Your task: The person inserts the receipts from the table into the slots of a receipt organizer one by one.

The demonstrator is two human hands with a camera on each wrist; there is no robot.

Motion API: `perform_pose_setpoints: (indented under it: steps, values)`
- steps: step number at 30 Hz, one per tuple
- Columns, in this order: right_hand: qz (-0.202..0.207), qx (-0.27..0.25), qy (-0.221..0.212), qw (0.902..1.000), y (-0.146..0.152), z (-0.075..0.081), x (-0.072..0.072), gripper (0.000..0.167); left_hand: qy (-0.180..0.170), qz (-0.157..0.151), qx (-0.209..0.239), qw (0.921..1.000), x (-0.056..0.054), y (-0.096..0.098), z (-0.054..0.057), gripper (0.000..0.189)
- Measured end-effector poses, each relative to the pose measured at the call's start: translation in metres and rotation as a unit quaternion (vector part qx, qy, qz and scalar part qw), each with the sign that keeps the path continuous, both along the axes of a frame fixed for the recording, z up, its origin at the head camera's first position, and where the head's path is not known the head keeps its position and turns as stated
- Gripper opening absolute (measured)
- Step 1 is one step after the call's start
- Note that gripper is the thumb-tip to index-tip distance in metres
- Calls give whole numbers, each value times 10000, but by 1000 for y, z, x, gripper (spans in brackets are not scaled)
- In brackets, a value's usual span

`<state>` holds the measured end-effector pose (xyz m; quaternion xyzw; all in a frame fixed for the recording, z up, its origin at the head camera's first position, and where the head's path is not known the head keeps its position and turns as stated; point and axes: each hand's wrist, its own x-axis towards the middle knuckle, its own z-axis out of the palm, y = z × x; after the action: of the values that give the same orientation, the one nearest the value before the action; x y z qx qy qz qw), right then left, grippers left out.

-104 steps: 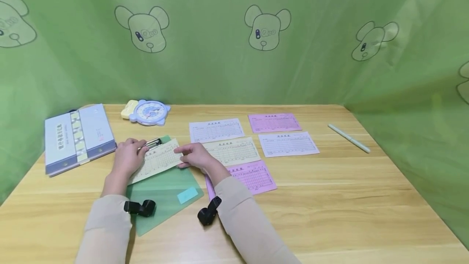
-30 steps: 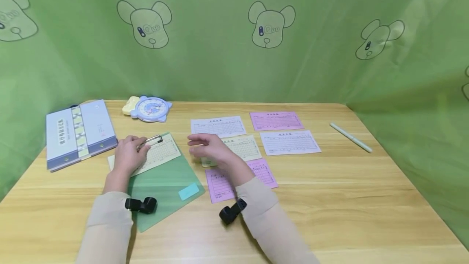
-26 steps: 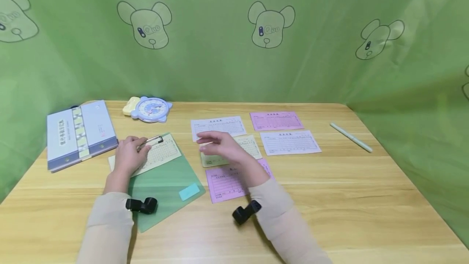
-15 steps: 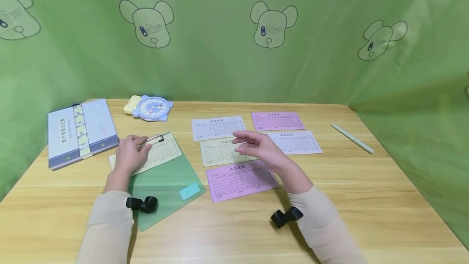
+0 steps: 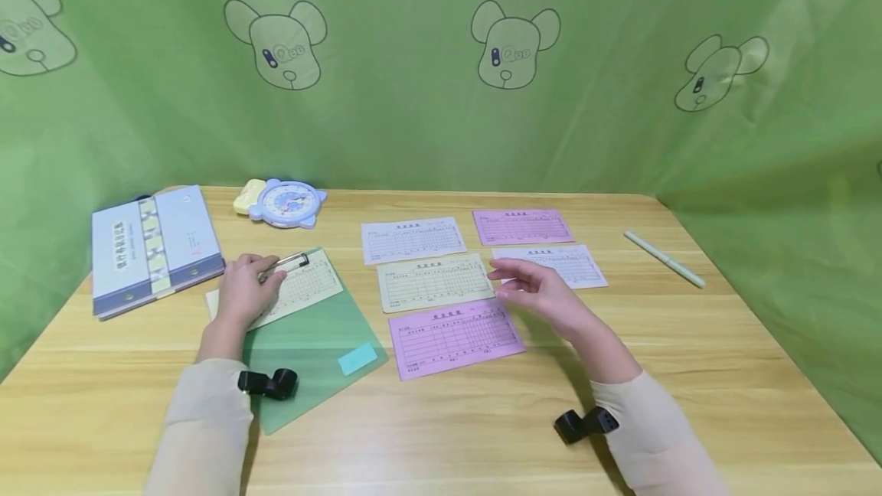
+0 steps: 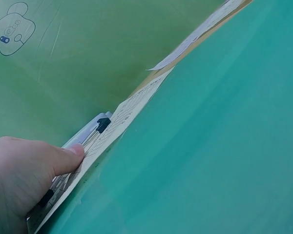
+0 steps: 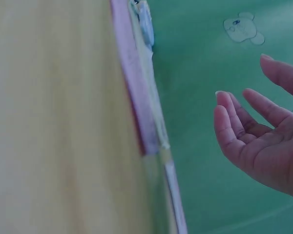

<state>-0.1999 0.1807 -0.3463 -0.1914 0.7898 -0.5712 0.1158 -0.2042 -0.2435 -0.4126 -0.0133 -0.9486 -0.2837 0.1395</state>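
Note:
My left hand (image 5: 246, 289) grips the metal clip (image 5: 292, 262) at the top of a green clipboard (image 5: 317, 358); in the left wrist view the thumb (image 6: 71, 155) lies on the clip. Under that clip lies a cream printed form slip (image 5: 310, 291), slightly askew, partly covered by the hand. My right hand (image 5: 544, 293) holds nothing, its fingers loosely bent, over the left part of a white slip (image 5: 582, 266). To its left are another cream slip (image 5: 434, 283) and a pink slip (image 5: 455, 339). The right wrist view shows its palm with spread fingers.
Farther back lie a white slip (image 5: 413, 240) and a pink slip (image 5: 524, 227). A blue binder (image 5: 186, 232) sits at the left, near a toy clock (image 5: 288, 203). A pale green pen (image 5: 664, 259) lies at the right. Green curtains surround the wooden table (image 5: 689, 373).
The right hand let go of the cream slip on the clipboard and moved right across the loose slips. That slip now lies under the clip. The left hand stays on the clip.

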Motion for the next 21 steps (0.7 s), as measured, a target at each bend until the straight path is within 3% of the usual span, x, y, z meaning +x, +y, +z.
perform_pose_setpoints:
  steps: [10, 21]
  values:
    - [150, 359, -229, 9990, 14, -18, -2, 51, -5, 22, 62, 10000, 0, 0, 0, 37]
    - [-177, 720, -310, 9968, 24, -39, -4, 49, -69, 70, 135, 9999, 1, 2, 1, 37]
